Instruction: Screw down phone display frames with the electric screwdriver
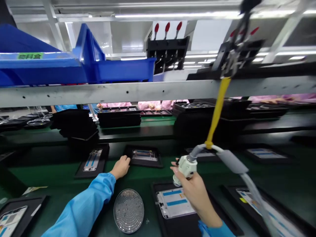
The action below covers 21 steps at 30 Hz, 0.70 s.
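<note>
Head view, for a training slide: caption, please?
Right hand grips a white hose-fed tool while left hand rests on a black tray.

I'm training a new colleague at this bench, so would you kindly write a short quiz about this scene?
1. Which hand holds the white handheld tool?
2. True or false: a yellow strap comes down from above to the tool's grey hose.
3. What round item lies on the green bench mat, just below and to the right of the left hand?

Key:
1. The right hand.
2. True.
3. A round perforated metal dish.
</note>
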Each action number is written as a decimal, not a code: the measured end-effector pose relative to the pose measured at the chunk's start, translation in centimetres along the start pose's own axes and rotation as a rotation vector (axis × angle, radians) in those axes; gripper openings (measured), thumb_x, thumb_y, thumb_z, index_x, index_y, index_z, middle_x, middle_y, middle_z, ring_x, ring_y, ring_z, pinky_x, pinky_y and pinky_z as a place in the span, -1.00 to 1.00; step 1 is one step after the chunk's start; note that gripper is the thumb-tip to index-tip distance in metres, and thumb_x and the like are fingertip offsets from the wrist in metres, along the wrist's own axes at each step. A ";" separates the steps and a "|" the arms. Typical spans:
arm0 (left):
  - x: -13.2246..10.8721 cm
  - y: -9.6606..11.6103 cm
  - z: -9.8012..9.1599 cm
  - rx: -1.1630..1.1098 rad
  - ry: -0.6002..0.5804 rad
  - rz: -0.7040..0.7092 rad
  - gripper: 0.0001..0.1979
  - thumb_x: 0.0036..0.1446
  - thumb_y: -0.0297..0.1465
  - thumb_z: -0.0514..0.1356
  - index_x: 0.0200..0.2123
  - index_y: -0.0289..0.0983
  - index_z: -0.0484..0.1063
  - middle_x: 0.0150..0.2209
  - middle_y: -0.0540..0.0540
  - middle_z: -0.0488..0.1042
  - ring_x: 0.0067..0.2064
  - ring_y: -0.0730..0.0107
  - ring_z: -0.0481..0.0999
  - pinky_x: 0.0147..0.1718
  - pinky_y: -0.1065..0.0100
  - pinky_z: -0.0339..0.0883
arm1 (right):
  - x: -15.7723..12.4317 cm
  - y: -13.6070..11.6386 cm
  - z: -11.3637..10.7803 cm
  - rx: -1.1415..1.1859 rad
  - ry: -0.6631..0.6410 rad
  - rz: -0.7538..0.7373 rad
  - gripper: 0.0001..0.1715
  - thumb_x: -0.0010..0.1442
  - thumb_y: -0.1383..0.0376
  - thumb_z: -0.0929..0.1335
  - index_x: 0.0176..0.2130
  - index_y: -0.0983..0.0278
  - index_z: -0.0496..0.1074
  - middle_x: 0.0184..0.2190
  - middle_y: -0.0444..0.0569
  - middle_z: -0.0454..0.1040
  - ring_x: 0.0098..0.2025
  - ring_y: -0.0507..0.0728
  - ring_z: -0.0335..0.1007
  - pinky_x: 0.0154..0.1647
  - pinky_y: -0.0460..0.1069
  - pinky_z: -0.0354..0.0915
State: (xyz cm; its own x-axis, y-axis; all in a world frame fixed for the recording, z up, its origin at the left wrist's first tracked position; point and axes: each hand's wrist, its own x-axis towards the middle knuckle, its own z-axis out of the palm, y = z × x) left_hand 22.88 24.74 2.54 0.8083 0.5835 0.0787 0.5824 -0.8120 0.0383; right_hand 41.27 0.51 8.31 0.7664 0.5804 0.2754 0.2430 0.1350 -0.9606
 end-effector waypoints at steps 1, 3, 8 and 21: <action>0.3 0.2 -0.2 0.009 0.004 0.004 -0.67 0.32 -0.26 0.22 0.07 -0.28 0.39 0.08 -0.18 0.42 0.04 0.16 0.49 0.00 0.04 0.45 | 0.1 -0.1 0.0 0.009 0.009 -0.019 -0.42 -0.01 -0.03 0.49 -0.12 0.31 0.54 -0.22 0.12 0.61 -0.23 0.28 0.54 -0.24 0.13 0.45; 0.3 0.2 -0.9 0.028 0.012 0.014 -0.68 0.32 -0.26 0.22 0.06 -0.28 0.40 0.06 -0.17 0.44 0.01 0.19 0.50 -0.03 0.07 0.47 | 0.3 -0.4 -0.2 0.006 0.024 -0.047 -0.48 0.03 0.01 0.48 -0.11 0.28 0.53 -0.28 0.08 0.61 -0.25 0.28 0.54 -0.27 0.13 0.44; -3.6 -0.3 -3.3 0.078 0.067 0.001 -0.70 0.32 -0.27 0.22 0.04 -0.30 0.41 0.02 -0.16 0.46 -0.02 0.22 0.52 -0.08 0.11 0.49 | 0.7 -1.2 -1.2 0.018 0.119 -0.068 -0.53 0.03 0.08 0.47 -0.12 0.30 0.52 -0.47 -0.05 0.53 -0.39 0.17 0.44 -0.35 0.06 0.36; -40.1 3.4 -4.3 0.129 0.423 0.057 -0.73 0.25 -0.50 0.12 -0.02 -0.22 0.48 -0.13 -0.19 0.57 0.06 0.07 0.55 -0.11 0.21 0.56 | -2.6 -2.6 0.6 0.188 0.072 -0.003 -0.70 -0.14 0.28 0.52 -0.32 0.21 0.49 -0.50 -0.13 0.45 -0.48 0.10 0.37 -0.49 0.03 0.31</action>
State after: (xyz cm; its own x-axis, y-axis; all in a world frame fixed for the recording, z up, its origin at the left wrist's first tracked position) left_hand -7.95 -1.52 3.77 0.7488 0.4583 0.4788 0.5653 -0.8187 -0.1005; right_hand 38.28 -0.90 10.08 0.8080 0.5218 0.2736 0.1348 0.2883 -0.9480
